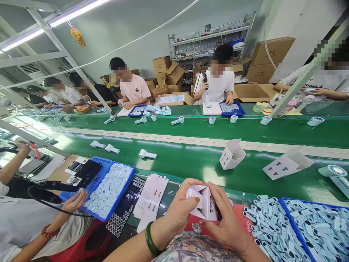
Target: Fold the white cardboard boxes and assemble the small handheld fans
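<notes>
Left hand: the left hand (178, 205) is clamped on the box's left side.
Right hand: the right hand (226, 222) is pressed to its right side.
Box: the white box (212, 204) is between both hands.
Cartons: flat cartons (153, 194) lie left of the left hand.
Parts: loose pale-blue parts (272, 227) lie right of the right hand, beside a blue tray (292, 217).
Belt: beyond the hands, the green belt (188, 158) bears two open boxes (230, 157).
Far side: seated co-workers (218, 82).
</notes>
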Demonstrator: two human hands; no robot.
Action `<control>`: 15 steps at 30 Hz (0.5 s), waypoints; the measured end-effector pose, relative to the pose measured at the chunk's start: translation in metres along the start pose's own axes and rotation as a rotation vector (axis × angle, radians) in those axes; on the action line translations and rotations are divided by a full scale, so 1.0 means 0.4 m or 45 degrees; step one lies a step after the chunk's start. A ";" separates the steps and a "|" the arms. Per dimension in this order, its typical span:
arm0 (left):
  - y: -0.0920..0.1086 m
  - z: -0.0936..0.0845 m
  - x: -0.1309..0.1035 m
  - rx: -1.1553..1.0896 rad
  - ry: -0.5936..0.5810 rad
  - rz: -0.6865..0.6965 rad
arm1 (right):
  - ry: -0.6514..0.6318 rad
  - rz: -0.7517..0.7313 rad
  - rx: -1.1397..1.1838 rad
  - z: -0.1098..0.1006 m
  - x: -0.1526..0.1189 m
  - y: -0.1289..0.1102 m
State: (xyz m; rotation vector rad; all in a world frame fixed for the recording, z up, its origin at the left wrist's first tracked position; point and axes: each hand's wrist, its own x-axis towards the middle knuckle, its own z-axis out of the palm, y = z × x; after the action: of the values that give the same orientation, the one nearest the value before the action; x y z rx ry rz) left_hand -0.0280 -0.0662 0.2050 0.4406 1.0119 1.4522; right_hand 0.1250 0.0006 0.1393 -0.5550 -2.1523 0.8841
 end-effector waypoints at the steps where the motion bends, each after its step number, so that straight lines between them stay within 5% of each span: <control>1: -0.003 -0.003 0.000 0.020 -0.002 0.003 | -0.003 0.008 0.002 0.002 -0.004 0.001; 9: 0.005 -0.066 0.002 -0.031 -0.143 0.096 | 0.018 0.126 0.079 0.016 0.000 0.000; 12: 0.008 -0.122 0.005 0.248 -0.239 0.184 | 0.034 0.207 0.111 0.017 0.020 -0.002; 15: -0.004 -0.180 0.027 0.548 -0.118 0.170 | 0.040 0.231 0.072 0.037 0.030 -0.009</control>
State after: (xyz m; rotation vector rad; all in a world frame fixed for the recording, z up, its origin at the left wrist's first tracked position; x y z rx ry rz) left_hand -0.0849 -0.0790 0.1616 0.8928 1.2411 1.3139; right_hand 0.1056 -0.0007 0.1399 -0.7397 -2.0660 1.0239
